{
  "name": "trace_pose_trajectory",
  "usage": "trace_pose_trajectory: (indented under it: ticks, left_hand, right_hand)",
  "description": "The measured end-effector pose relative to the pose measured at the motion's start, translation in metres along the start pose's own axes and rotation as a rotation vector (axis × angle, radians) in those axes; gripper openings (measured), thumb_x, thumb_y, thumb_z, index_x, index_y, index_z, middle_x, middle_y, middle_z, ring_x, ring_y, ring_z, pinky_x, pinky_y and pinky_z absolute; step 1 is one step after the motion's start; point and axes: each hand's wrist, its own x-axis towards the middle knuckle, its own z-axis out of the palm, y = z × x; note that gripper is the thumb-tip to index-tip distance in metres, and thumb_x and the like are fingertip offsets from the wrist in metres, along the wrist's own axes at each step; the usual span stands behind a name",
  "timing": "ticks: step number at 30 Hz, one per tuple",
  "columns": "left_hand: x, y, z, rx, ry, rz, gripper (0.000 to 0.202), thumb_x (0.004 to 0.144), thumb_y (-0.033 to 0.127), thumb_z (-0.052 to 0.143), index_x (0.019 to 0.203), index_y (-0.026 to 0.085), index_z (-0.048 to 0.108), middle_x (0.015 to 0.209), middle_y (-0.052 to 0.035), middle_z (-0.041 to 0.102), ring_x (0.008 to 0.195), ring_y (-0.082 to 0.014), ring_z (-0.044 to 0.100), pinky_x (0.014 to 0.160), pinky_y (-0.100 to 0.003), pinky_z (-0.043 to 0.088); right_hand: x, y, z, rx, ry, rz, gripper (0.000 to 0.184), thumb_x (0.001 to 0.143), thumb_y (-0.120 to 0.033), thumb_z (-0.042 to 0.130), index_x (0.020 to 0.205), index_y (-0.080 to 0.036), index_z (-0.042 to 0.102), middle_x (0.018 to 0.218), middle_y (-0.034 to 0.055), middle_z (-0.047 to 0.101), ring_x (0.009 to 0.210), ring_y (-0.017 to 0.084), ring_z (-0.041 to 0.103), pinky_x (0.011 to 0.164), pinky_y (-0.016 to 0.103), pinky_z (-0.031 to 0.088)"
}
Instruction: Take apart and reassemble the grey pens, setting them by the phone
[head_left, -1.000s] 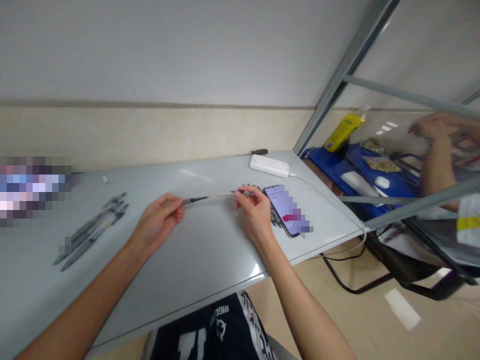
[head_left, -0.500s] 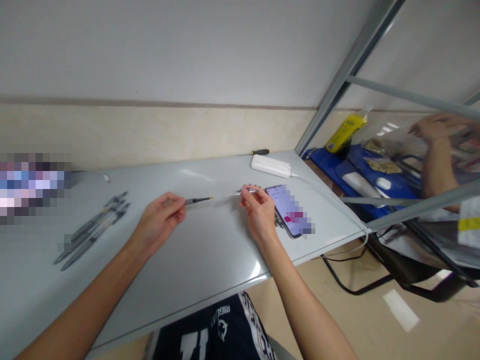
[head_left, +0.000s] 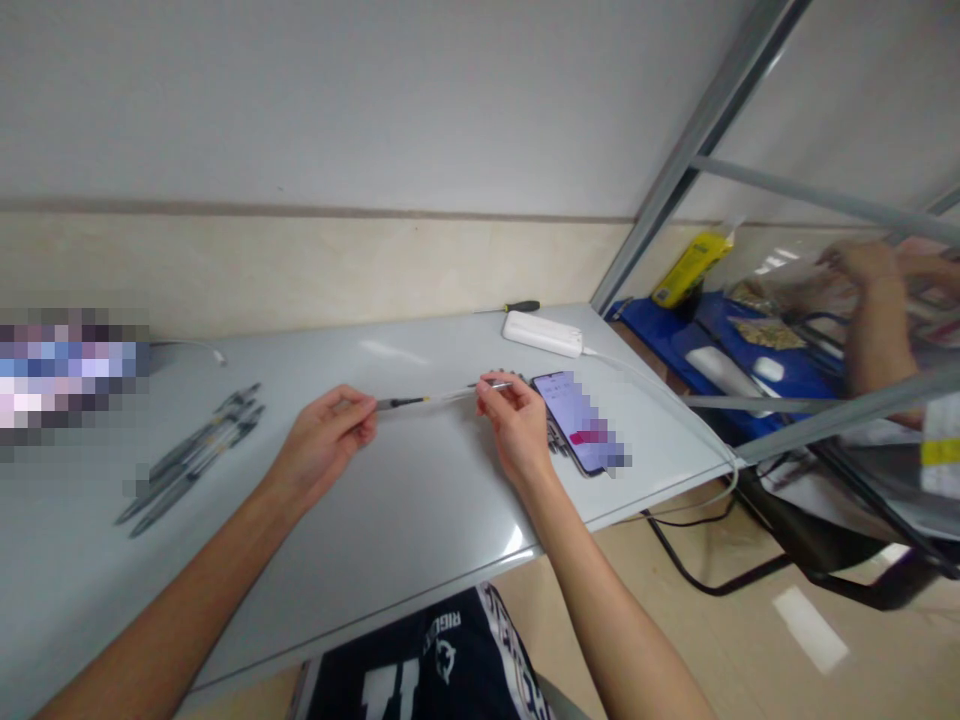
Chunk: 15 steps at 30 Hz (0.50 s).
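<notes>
Over the middle of the table, my left hand (head_left: 336,428) is closed on the grey front part of a pen (head_left: 397,403), with its dark, yellowish-ended refill pointing right. My right hand (head_left: 514,412) pinches a clear pen barrel (head_left: 454,396) that points left. The refill's end is at the barrel's mouth; whether it is inside I cannot tell. Several grey pens (head_left: 196,455) lie side by side to the left of my left hand. More dark pen parts (head_left: 555,437) lie by my right hand, partly hidden by it and the phone.
A phone (head_left: 566,420) lies right of my right hand. Behind it are a white power adapter (head_left: 542,333) with a cable and a screwdriver (head_left: 523,306). Beyond a metal frame (head_left: 660,220), another person's arm (head_left: 877,310) is over a blue table (head_left: 720,345). A blurred-out object is far left.
The two pen parts have come together, closing the gap between the refill's end and the clear barrel. My right hand moved slightly left and my left hand slightly right.
</notes>
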Motion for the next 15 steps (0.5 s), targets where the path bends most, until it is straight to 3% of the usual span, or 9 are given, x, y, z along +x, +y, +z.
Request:
trace_pose_trajectory:
  ticks: [7,15]
  left_hand:
    - [-0.0008,-0.0017,0.0001,0.026,-0.057,-0.055,0.021,0.065,0.025,0.073,0.065,0.015,0.054,0.052,0.0029,0.052,0.051,-0.0063,0.046,0.050,-0.018,0.035]
    - [0.0003,-0.0048,-0.0024,0.068,-0.125,-0.073,0.021,0.068,0.027,0.070,0.066,0.015,0.053,0.052,0.0028,0.052,0.051,-0.0066,0.045,0.050,-0.019,0.034]
  right_hand:
    - [-0.0056,0.0034,0.0047,-0.148,-0.188,-0.039,0.019,0.059,-0.023,0.076,0.074,-0.018,0.066,0.073,0.0003,0.064,0.065,0.012,0.056,0.060,0.024,0.044]
    - [-0.0042,0.0059,0.0034,-0.203,-0.183,-0.073,0.020,0.060,-0.027,0.075,0.075,-0.018,0.065,0.075,0.0027,0.067,0.067,0.014,0.058,0.062,0.026,0.046]
